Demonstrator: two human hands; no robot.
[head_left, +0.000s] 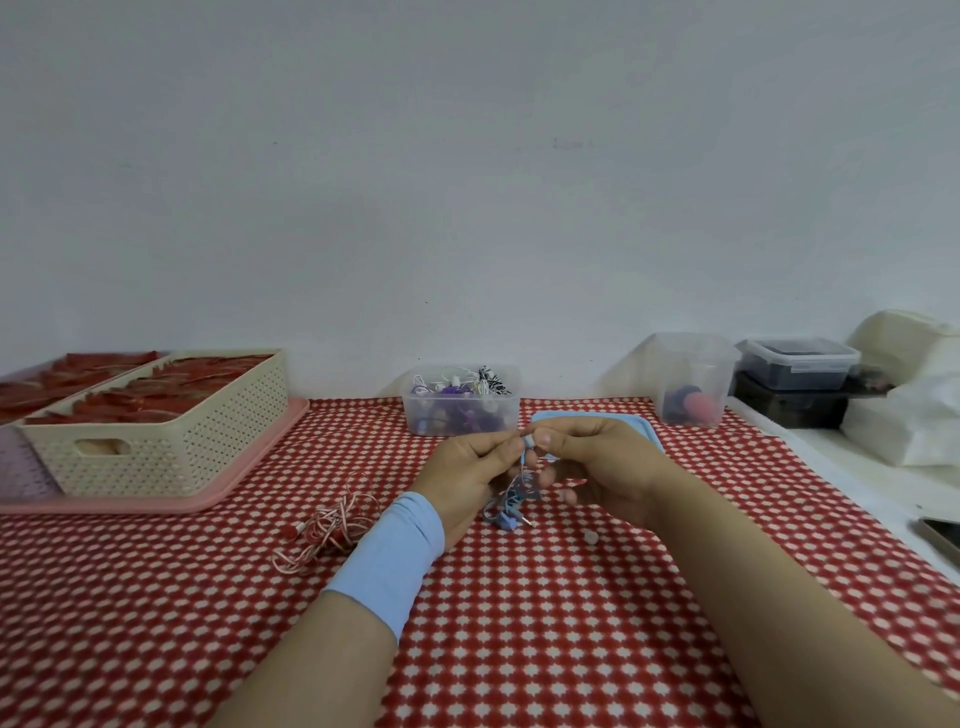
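Both hands are up in the middle of the table, working close together just above the red-and-white checked cloth (519, 639). The left hand (467, 470), with a pale blue wristband (389, 556) on its wrist, has its fingers curled in and pinches the cord of the blue earphones (511, 501). The right hand (597, 467) meets it fingertip to fingertip and grips the small pale earbud (530, 441) between thumb and forefinger. The rest of the blue earphones hangs in a loose tangle below the 2 hands, its plug end low over the cloth; I cannot tell whether it touches down. Just left of the left wrist lies a tangled set of red-and-white earphones (327, 530), flat on the cloth. A small white piece (592, 537) sits on the cloth under the right hand. Behind the hands stands a clear tub (460, 410) packed with more earphones, and a blue lid (644, 423) lies flat just beside it to the right. Far left, a cream basket (171, 447) full of red things rests on a pink tray (249, 467). Far right, a tall clear container (691, 384) holds something dark and something pink, with a lidded box (800, 364) beyond it.
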